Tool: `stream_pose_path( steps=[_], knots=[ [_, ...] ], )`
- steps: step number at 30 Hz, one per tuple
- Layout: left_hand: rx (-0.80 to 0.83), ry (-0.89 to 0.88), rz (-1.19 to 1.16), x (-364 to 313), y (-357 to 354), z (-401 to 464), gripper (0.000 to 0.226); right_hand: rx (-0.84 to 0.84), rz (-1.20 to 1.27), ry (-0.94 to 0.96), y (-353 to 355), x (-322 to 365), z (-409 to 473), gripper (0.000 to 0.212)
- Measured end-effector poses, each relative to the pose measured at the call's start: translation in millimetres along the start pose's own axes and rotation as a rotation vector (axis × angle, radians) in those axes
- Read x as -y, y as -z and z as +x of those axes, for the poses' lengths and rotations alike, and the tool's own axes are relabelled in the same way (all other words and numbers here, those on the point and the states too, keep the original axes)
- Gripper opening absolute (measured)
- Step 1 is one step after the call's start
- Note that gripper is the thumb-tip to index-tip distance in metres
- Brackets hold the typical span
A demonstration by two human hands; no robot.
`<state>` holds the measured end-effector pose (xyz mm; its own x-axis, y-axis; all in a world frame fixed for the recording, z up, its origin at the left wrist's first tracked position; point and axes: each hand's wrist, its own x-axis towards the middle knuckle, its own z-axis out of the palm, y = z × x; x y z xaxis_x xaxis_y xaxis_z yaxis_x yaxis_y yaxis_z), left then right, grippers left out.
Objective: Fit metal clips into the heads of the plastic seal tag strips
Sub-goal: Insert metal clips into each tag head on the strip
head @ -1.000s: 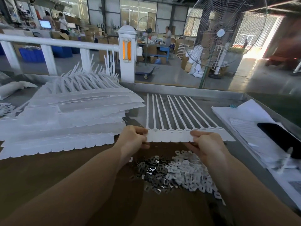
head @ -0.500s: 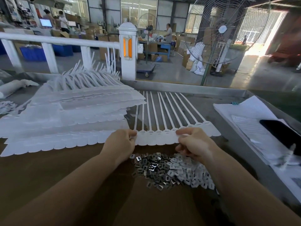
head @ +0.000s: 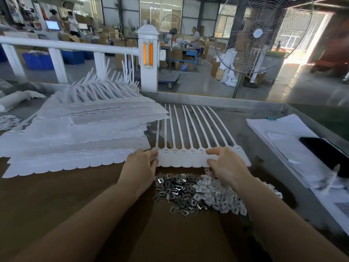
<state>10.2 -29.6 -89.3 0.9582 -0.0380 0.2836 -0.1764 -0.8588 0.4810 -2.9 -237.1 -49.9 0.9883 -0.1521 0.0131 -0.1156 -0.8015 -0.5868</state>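
Holding a joined row of white plastic seal tags (head: 190, 157) flat on the brown surface (head: 56, 195) in front of me, I grip it at both ends. My left hand (head: 140, 168) pinches the left end of the row, fingers curled over the top edge of the heads. My right hand (head: 226, 165) pinches near the right end, first finger on top and thumb at the lower edge. The thin tails of the tags fan away from me across the surface.

To my left, touching the row, lies a tall stack of tag sheets (head: 79, 133) of the same kind. Just below my hands, between my forearms, sits a heap of small metal clips (head: 175, 188), and right beside it a heap of small white plastic pieces (head: 222, 199).

I judge this to be the setting-down step: the row is being squared up, and no clip is in my fingers yet. The next move calls for freeing one hand, picking a single clip from the heap and pressing it into a tag head.

On the right lie papers (head: 283, 133) with a dark phone (head: 328, 154) on top. Beyond the surface's metal rim stand a white railing (head: 75, 47), a large standing fan (head: 258, 35), and a workshop with boxes and distant people.
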Motion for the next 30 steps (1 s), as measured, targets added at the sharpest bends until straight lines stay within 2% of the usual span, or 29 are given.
stream_pose_path(
  steps=[4, 8, 12, 15, 21, 26, 30],
  knots=[
    [-0.015, 0.010, -0.001, -0.7, -0.8, 0.2, 0.037, -0.038, 0.026, 0.016, 2.2, -0.4, -4.6, 0.028],
    [-0.027, 0.024, -0.009, -2.4, -0.2, -2.2, 0.039, -0.096, 0.003, 0.127, 0.4, 0.1, -12.0, 0.024],
    [-0.159, -0.054, -0.114, -6.6, 1.3, -11.6, 0.016, -0.090, -0.063, 0.280, -10.7, 1.8, -22.3, 0.025],
    [-0.125, -0.147, -0.156, -12.1, -0.6, -14.9, 0.008, -0.088, -0.135, 0.309, -18.3, 0.5, -24.0, 0.033],
    [-0.128, -0.132, -0.145, -18.8, -5.6, -9.7, 0.022, -0.184, -0.197, 0.348, -28.3, 1.2, -20.8, 0.044],
    [-0.102, -0.122, -0.094, -19.7, -10.3, -11.3, 0.037, -0.292, -0.187, 0.354, -33.8, 0.1, -19.0, 0.046],
    [0.032, -0.097, -0.105, -14.7, -11.5, -8.1, 0.049, -0.371, -0.092, 0.318, -30.7, -2.0, -16.8, 0.042]
  ],
)
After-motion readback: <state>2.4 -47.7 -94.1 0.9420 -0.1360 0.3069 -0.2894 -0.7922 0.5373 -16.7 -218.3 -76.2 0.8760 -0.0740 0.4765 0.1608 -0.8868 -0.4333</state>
